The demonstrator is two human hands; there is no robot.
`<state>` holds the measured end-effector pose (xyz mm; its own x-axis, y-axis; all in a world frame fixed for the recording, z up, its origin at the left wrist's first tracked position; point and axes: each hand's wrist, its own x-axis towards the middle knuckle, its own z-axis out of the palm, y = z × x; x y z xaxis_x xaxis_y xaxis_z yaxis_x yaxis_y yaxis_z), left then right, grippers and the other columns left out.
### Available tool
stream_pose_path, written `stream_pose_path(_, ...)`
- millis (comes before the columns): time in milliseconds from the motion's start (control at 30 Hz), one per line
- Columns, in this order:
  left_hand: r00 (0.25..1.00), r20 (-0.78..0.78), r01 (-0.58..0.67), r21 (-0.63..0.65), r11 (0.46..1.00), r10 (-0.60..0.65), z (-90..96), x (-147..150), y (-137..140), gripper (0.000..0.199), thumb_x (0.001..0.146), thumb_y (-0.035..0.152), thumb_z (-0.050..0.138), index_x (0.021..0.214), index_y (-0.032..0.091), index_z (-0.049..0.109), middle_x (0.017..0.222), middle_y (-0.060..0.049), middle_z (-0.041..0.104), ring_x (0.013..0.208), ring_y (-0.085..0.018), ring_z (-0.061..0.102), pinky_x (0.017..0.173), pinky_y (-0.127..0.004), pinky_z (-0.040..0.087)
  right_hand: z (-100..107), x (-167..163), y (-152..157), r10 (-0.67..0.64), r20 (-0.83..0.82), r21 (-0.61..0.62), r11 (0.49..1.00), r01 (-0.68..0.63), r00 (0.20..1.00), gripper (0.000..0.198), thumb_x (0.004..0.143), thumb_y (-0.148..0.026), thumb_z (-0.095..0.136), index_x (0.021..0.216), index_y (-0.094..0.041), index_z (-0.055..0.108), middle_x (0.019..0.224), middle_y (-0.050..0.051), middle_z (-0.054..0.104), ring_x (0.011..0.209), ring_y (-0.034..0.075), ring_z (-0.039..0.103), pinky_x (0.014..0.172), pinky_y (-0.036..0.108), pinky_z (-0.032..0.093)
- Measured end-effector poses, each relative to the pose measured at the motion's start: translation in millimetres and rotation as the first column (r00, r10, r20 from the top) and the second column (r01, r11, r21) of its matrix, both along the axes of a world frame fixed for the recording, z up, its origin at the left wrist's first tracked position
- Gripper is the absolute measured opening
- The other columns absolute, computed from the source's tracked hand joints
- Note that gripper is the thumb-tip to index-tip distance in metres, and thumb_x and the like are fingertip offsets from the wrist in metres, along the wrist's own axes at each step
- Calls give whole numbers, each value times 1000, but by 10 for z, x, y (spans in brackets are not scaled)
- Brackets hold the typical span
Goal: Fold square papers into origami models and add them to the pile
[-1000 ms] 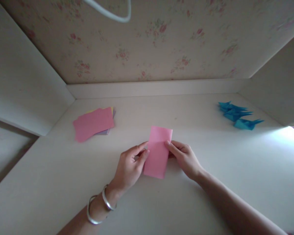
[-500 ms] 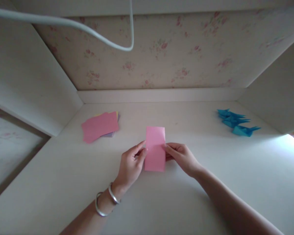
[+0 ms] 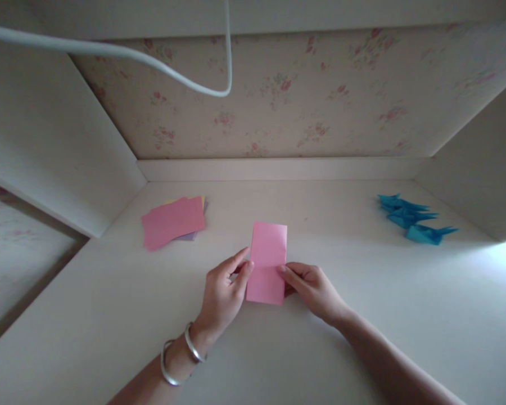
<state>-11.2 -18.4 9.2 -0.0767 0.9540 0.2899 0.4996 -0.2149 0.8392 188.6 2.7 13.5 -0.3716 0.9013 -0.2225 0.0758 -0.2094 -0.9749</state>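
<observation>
A folded pink sheet of paper [image 3: 267, 247], a tall narrow rectangle with a faint crease across its middle, is held up between my two hands. My left hand [image 3: 224, 287] is closed at its left edge, thumb on the front face, the other fingertips partly hidden behind. At the right edge my right hand [image 3: 314, 289] pinches the paper, thumb in front and fingers behind it. Two silver bangles [image 3: 191, 343] circle my left wrist.
At the back left lies a fanned stack of coloured paper [image 3: 172, 222], pink on top, yellow and purple beneath. Blue folded paper figures [image 3: 424, 233] stand in a row at the back right of the white desk [image 3: 244, 360]. A white cable [image 3: 168, 70] hangs overhead.
The pink paper has tilted slightly, with both hands still on it. The whole view has shifted a little, so everything sits slightly lower in the picture.
</observation>
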Motion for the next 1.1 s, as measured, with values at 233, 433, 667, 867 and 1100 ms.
stream_pose_path(233, 1000, 23, -13, -13, 1000, 14, 27, 10, -12, 34, 92, 35, 62, 119, 15, 71, 95, -10, 79, 76, -18, 74, 74, -25, 59, 57, -30, -59, -21, -77, -83, 996, 14, 997, 47, 84, -62, 61, 79, -16, 66, 70, 1, 66, 64, 15, 63, 64, 28, 52)
stream_pose_path(433, 999, 32, -33, -20, 999, 33, 35, -5, -7, 36, 92, 35, 63, 119, 13, 71, 90, -8, 79, 75, -17, 73, 74, -24, 58, 41, -47, -78, 16, 19, -16, 1000, -16, 1000, 46, 85, -60, 62, 69, -17, 59, 62, -1, 60, 58, 13, 58, 59, 25, 48)
stream_pose_path(667, 997, 49, -51, -32, 998, 53, 50, -11, 4, 34, 91, 35, 63, 117, 15, 72, 88, -7, 78, 72, -16, 71, 71, -23, 57, 90, -25, -71, 81, -6, -54, 995, -82, 997, 45, 86, -60, 60, 84, -16, 67, 67, 1, 67, 61, 14, 63, 61, 25, 49)
stream_pose_path(867, 996, 73, -53, -37, 998, 56, 60, -25, -9, 36, 91, 35, 63, 118, 13, 71, 83, -4, 77, 68, -14, 68, 66, -20, 55, 117, -19, -83, 78, 41, -75, 994, -75, 996, 47, 82, -62, 63, 82, -16, 67, 63, 2, 70, 59, 15, 67, 59, 26, 52)
stream_pose_path(1100, 993, 91, -68, -39, 997, 71, 40, -27, -1, 35, 91, 35, 63, 118, 14, 72, 79, -3, 75, 64, -13, 64, 62, -20, 52, 37, 7, -84, 119, -59, -130, 984, -125, 991, 46, 81, -55, 70, 99, -13, 68, 69, 5, 73, 60, 15, 69, 60, 27, 55)
